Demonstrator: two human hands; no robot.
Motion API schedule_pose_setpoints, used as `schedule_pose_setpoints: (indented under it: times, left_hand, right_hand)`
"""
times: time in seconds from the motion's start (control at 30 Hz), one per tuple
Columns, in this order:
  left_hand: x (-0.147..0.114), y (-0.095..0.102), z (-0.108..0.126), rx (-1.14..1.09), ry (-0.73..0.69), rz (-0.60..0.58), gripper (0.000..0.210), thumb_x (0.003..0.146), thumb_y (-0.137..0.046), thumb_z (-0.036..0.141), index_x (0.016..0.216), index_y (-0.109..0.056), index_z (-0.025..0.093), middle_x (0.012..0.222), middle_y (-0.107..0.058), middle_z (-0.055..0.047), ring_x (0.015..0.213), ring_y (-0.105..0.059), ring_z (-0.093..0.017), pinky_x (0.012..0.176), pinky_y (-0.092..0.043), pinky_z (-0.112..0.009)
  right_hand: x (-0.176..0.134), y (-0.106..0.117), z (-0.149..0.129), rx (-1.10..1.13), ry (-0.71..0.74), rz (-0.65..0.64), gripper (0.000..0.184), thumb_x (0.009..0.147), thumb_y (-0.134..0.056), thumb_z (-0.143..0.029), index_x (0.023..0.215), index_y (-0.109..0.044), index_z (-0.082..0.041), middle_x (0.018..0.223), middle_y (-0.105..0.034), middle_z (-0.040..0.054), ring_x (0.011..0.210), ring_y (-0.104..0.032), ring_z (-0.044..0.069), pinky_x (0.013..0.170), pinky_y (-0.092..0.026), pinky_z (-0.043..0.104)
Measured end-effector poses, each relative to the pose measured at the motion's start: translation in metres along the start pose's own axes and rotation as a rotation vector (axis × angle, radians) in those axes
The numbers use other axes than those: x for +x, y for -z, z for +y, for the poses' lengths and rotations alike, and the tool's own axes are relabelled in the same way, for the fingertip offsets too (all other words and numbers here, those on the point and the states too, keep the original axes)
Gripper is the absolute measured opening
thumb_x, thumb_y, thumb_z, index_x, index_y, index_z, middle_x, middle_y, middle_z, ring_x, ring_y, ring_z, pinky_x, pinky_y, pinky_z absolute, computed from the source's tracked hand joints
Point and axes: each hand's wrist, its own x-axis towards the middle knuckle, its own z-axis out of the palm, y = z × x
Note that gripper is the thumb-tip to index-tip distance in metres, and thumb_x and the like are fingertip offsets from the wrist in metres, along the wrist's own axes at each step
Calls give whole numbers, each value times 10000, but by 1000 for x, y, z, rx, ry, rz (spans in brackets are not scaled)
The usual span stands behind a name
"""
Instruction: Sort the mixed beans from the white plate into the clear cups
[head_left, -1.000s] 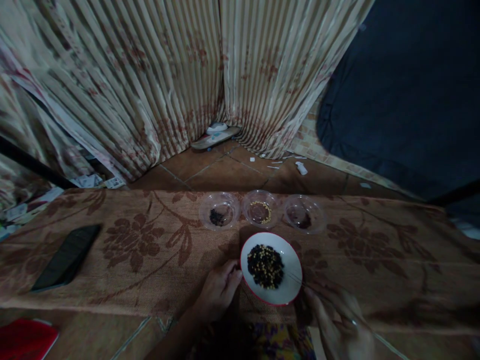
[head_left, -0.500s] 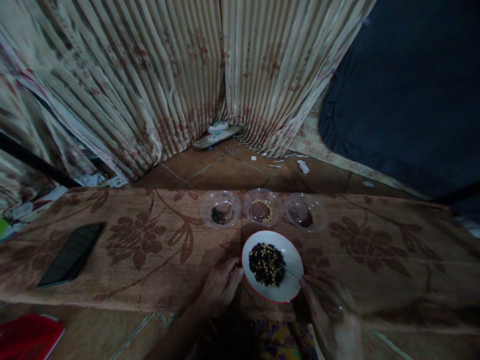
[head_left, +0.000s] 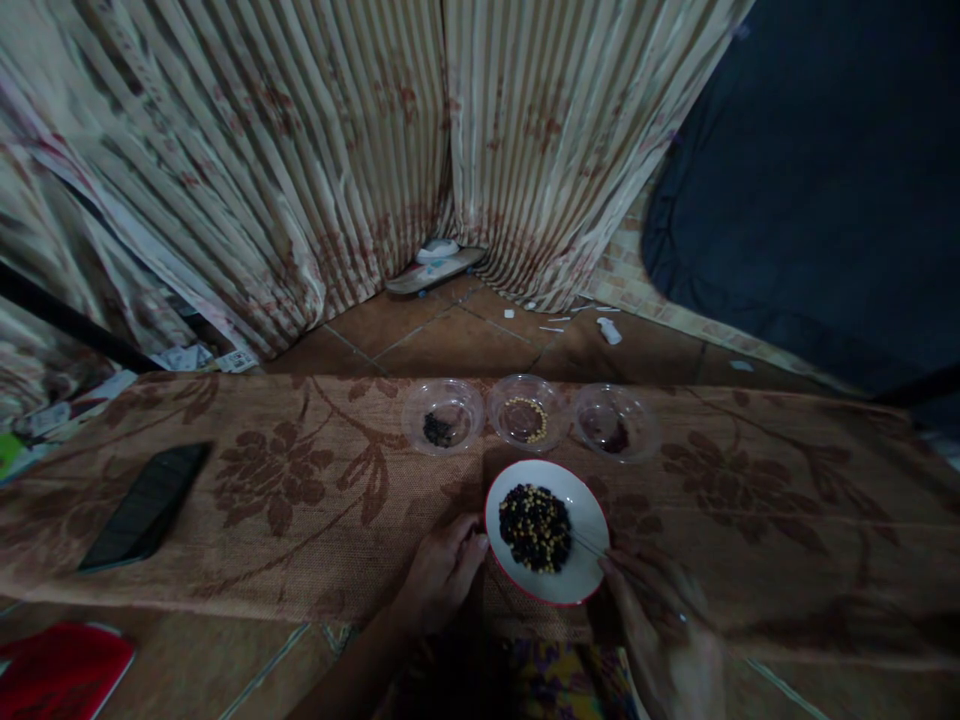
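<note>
Right hand [head_left: 664, 612] has edged toward the white bowl [head_left: 586, 505], gripping a thin utensil [head_left: 589, 545] | left hand [head_left: 439, 575] at its left side, seemingly steadying it, grip unclear | white bowl in front of three clear tubs [head_left: 514, 426], apparently within reach

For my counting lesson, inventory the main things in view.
Round red-rimmed bowl: 1, white, lower centre
Round plastic dishes: 3, transparent, beyond bowl
Small grains: many, black, yellow, reddish, bowl and dishes
Flat slab: 1, black, left
Floral woven cloth: 1, brown, beneath bowl
Striped curtains: uncertain, beige, background
Skateboard: 1, grey, floor
Flat item: 1, red, lower left
Fabric sheet: 1, navy, right
Thin tool: seemingly 1, greyish, bowl's right side
Left hand: 1, bare, bowl's left
Right hand: 1, bare, bowl's right
</note>
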Motion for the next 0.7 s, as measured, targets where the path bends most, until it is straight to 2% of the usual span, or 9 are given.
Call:
schedule_pose_setpoints:
  times: [0.1, 0.27, 0.4, 0.47, 0.6, 0.7]
  left_hand:
    - [0, 0, -1, -3, -1, 0, 310, 978, -387, 351, 1130, -595, 180, 912, -702, -52, 769, -640, -159, 680, -469, -237]
    - [0, -1, 0, -18, 1, 10, 295, 974, -395, 339, 1103, -611, 185, 904, -704, -48, 784, -639, -164, 683, -468, -238]
    - [1, 0, 2, -36, 11, 18, 284, 970, -405, 324, 1101, -620, 193, 888, -700, -37, 768, -635, -158, 695, -468, -241]
    - [0, 0, 3, -40, 18, 17, 287, 971, -400, 315, 1111, -619, 194, 879, -698, -32, 760, -632, -155, 700, -466, -242]
    - [0, 1, 5, -30, 23, 13, 279, 971, -397, 302, 1093, -623, 192, 838, -690, -23, 769, -629, -157, 714, -461, -244]
    - [0, 2, 7, -17, 13, 29, 278, 971, -401, 310, 1076, -629, 191, 848, -688, -26, 789, -628, -161, 724, -458, -246]
  right_hand:
    - [1, 0, -2, 14, 2, 49, 290, 880, -596, -457, 854, -758, -217, 926, -716, 69, 925, -623, 229, 828, -485, 383]
    - [6, 6, -10, 48, -99, 69, 285, 833, -642, -484, 826, -755, -223, 902, -715, 74, 889, -633, 235, 792, -502, 378]
    - [23, 6, -19, 99, -158, 97, 282, 809, -667, -485, 819, -748, -214, 940, -709, 84, 905, -637, 242, 766, -515, 376]
    - [40, -1, -23, 107, -117, 138, 258, 822, -663, -453, 819, -744, -208, 940, -711, 87, 911, -636, 240, 781, -515, 384]
    - [85, -21, -33, 85, 83, 207, 222, 859, -635, -398, 815, -745, -210, 882, -720, 71, 928, -630, 229, 864, -489, 417]
    - [110, -32, -38, 112, 93, 184, 228, 876, -612, -382, 852, -745, -198, 934, -712, 70, 974, -618, 219, 912, -477, 428]
